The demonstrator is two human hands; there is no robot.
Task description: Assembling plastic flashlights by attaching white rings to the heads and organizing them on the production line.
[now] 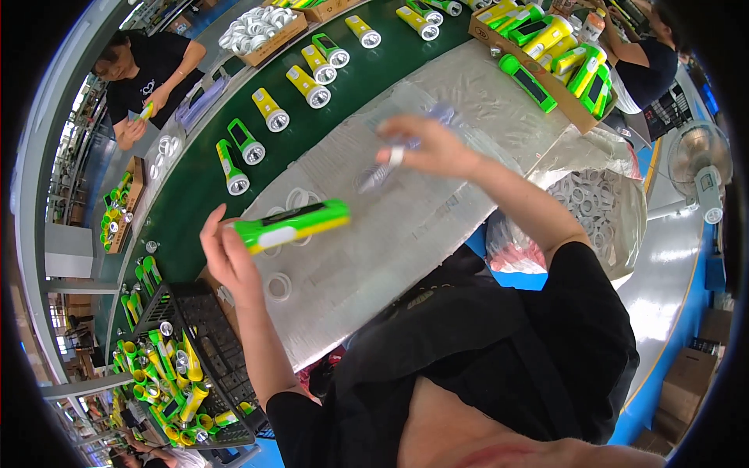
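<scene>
My left hand [230,251] is closed around one end of a green and yellow flashlight [292,226]. The flashlight lies nearly level above the grey work surface, its dark panel and white switch facing up. My right hand [427,147] is over the middle of that surface, blurred by motion. Its fingers look apart, with a white band around one. Under and beside it are smeared, see-through purplish shapes [376,178] that I cannot make out. Several white rings [277,286] lie on the surface near my left hand and partly behind the flashlight.
A green belt [203,101] carries several flashlights. A carton of flashlights [477,30] stands far right, with one loose flashlight [527,83] beside it. A bag of white rings [589,207] hangs right. A black crate [211,324] stands left. Co-workers sit across and at right.
</scene>
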